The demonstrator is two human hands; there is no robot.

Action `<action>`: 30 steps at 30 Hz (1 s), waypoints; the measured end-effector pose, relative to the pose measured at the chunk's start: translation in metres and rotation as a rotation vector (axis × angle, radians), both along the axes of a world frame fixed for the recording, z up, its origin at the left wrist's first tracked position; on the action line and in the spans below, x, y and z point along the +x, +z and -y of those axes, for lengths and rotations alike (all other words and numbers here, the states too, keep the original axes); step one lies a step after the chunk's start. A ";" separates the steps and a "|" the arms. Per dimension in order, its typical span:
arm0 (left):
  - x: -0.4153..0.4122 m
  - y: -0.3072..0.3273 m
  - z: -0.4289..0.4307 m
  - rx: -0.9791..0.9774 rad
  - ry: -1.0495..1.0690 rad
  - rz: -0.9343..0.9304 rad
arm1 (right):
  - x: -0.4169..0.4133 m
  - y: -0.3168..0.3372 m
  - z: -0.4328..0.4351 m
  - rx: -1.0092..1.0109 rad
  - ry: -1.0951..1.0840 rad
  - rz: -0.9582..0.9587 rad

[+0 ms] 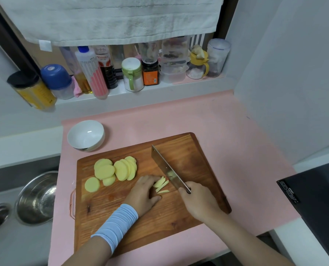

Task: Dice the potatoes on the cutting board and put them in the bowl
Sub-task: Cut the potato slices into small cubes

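Logged left hand (143,192) palm-down on the wooden cutting board (188,150), knuckles arched, fingers curled claw-style, tips pinning the left end of the potato strips (160,185), thumb tucked back along the board. Couldn't tell how much uncut potato sat under those fingers. Noted a striped blue wristband (115,225) on that forearm, which entered from lower left. Saw right hand (199,200) clenched around the cleaver (167,168) handle, handle almost wholly buried in the fist, forearm entering from lower right. Found the blade edge-down at the board, immediately right of the strips, tip aimed at the board's far edge; couldn't tell whether steel touched potato. Counted round potato slices (113,170) overlapped in a loose pile at left-centre of the board, one lying apart nearer the front edge. Spotted the white bowl (94,143) off the board, just beyond its far-left corner, on the pink mat (236,141). Saw all visible potato on the board. Noted a steel bowl (37,198) in the sink at left.
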State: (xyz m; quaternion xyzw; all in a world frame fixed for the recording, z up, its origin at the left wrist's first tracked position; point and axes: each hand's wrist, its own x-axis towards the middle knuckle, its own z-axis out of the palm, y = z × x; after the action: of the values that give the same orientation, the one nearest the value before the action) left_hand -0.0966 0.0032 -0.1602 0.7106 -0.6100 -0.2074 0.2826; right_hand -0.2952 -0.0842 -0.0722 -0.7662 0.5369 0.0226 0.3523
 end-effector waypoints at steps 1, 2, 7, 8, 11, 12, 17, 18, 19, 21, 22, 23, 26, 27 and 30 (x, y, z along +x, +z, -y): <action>0.003 -0.001 0.000 -0.022 -0.005 0.005 | 0.000 0.000 0.000 -0.004 0.011 0.000; 0.002 -0.002 0.000 -0.041 0.003 0.020 | 0.000 0.001 0.000 -0.008 0.023 -0.002; -0.020 -0.005 0.010 -0.074 0.167 0.059 | 0.003 0.002 0.002 0.003 0.053 -0.020; -0.023 -0.004 0.013 -0.070 0.211 0.051 | 0.002 0.002 0.003 0.002 0.050 -0.021; -0.029 0.001 0.021 -0.035 0.302 0.029 | 0.000 0.002 0.006 -0.017 0.051 -0.036; -0.029 0.003 0.021 -0.027 0.307 0.011 | -0.002 0.002 0.006 -0.027 0.053 -0.041; -0.007 0.003 0.004 -0.107 0.041 -0.018 | -0.008 0.002 0.006 -0.024 0.051 -0.036; -0.002 0.001 0.001 -0.137 -0.008 -0.011 | -0.007 0.002 0.006 -0.017 0.052 -0.030; 0.003 -0.003 -0.001 -0.176 -0.042 0.003 | -0.007 0.002 0.006 -0.012 0.054 -0.025; 0.006 -0.011 -0.003 -0.246 -0.066 0.038 | -0.004 0.003 0.004 -0.010 0.066 -0.023; 0.006 -0.014 -0.002 -0.275 -0.065 0.061 | -0.002 0.003 0.003 -0.013 0.074 -0.027; 0.005 -0.016 -0.001 -0.306 -0.066 0.095 | 0.000 0.004 0.002 -0.018 0.081 -0.030; -0.002 -0.018 -0.002 -0.354 -0.101 0.219 | 0.002 0.003 0.002 -0.013 0.066 -0.030; -0.004 -0.018 -0.003 -0.355 -0.124 0.246 | 0.002 0.002 0.003 -0.012 0.058 -0.029; -0.011 -0.020 -0.007 -0.336 -0.125 0.259 | 0.000 0.001 0.004 -0.012 0.056 -0.036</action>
State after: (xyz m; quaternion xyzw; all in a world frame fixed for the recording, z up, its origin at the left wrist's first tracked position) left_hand -0.1071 0.0101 -0.1800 0.6351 -0.7100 -0.0271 0.3030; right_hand -0.2949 -0.0885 -0.0713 -0.7826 0.5216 0.0430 0.3371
